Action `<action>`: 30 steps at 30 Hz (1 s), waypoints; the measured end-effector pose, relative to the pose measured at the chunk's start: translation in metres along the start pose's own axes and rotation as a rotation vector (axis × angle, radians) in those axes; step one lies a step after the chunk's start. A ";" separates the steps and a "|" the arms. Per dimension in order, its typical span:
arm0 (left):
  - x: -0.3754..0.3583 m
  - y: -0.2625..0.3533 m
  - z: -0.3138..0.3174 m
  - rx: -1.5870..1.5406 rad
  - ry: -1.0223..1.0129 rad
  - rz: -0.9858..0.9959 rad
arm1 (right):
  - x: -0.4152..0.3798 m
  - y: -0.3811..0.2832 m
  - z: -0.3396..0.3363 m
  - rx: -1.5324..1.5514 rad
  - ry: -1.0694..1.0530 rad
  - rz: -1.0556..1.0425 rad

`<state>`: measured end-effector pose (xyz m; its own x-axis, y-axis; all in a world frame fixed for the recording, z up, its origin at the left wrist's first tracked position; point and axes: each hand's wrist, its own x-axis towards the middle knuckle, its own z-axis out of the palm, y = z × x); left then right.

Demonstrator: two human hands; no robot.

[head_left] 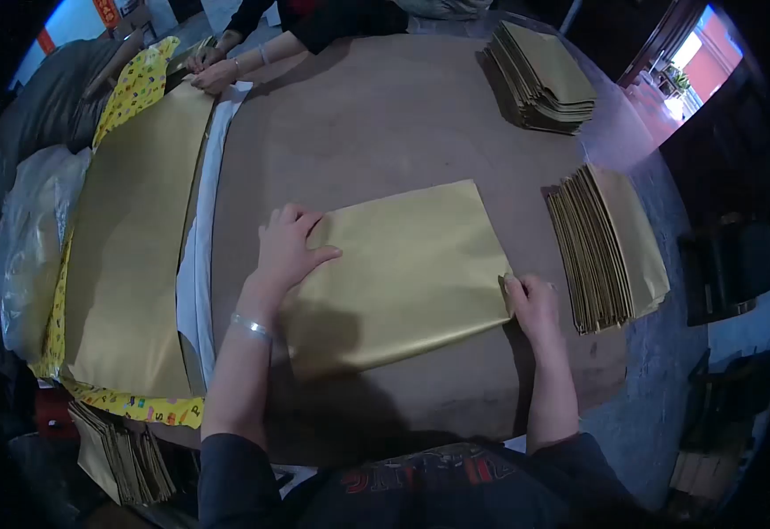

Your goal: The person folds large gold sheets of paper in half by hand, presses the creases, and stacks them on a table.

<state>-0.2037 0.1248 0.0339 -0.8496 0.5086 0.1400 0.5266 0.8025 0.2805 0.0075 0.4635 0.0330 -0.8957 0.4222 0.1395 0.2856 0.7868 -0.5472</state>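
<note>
A folded sheet of gold paper (pixel 411 273) lies at a slant on the brown tabletop in front of me. My left hand (pixel 288 247) rests at its left edge, thumb stretched over the paper and apart from the fingers. At the right edge, my right hand (pixel 533 304) is closed, pinching the paper between thumb and bent fingers. To the right stands a stack of folded gold paper (pixel 588 251), its edges fanned. A long pile of flat gold sheets (pixel 138 238) lies to my left.
Another person's hands (pixel 213 72) touch the far end of the long sheets. A second folded stack (pixel 544 75) is at the back right. Yellow patterned cloth (pixel 138 88) and white material (pixel 200 256) border the sheets. More folded paper (pixel 120 454) sits below, bottom left.
</note>
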 end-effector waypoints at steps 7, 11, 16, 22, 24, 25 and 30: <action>-0.002 0.008 -0.009 -0.016 -0.067 -0.061 | 0.003 0.000 -0.002 -0.034 -0.121 0.171; 0.000 0.004 -0.006 0.006 -0.056 -0.051 | 0.007 -0.010 -0.015 -0.275 -0.144 0.107; -0.001 0.004 -0.005 -0.015 -0.036 -0.044 | 0.055 -0.047 0.001 -0.432 -0.020 -0.304; -0.002 0.002 -0.001 0.017 -0.012 -0.042 | 0.091 -0.095 0.065 -0.422 -0.213 -0.454; -0.006 -0.003 0.003 -0.026 0.028 0.028 | 0.095 -0.096 0.078 -0.451 -0.305 -0.288; -0.008 -0.003 0.007 -0.023 0.029 0.016 | 0.093 -0.088 0.087 -0.482 -0.300 -0.266; -0.042 0.009 0.018 0.027 -0.009 0.052 | 0.094 -0.077 0.097 -0.430 -0.241 -0.280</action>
<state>-0.1630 0.1160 0.0134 -0.8210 0.5522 0.1450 0.5704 0.7831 0.2476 -0.1313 0.3988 0.0080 -0.9953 0.0961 0.0109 0.0940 0.9878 -0.1240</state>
